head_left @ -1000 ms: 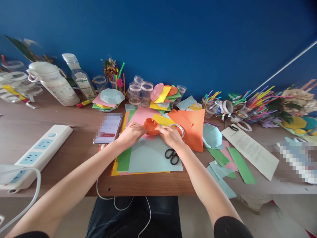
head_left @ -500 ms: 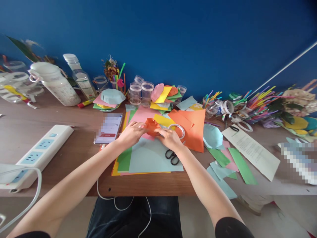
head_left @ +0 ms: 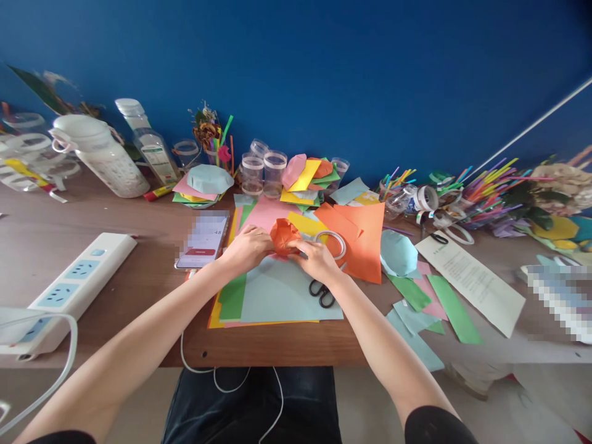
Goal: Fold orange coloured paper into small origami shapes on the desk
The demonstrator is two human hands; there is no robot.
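A crumpled, folded orange paper shape is held just above a stack of coloured sheets. My left hand grips its left side with curled fingers. My right hand pinches its right lower edge. Under both hands lies a pale blue sheet on top of green, yellow and pink sheets. A roll of clear tape rests on flat orange paper just right of my right hand. Black scissors lie below my right wrist.
A phone lies left of the sheets, a white power strip at far left. A white kettle, bottles, plastic cups and paper piles line the blue wall. Straws, a printed sheet and paper strips lie right.
The orange paper shape has been turned and pulled slightly closer between both hands. My right hand has shifted a little left and toward me. Nothing else on the table moved.
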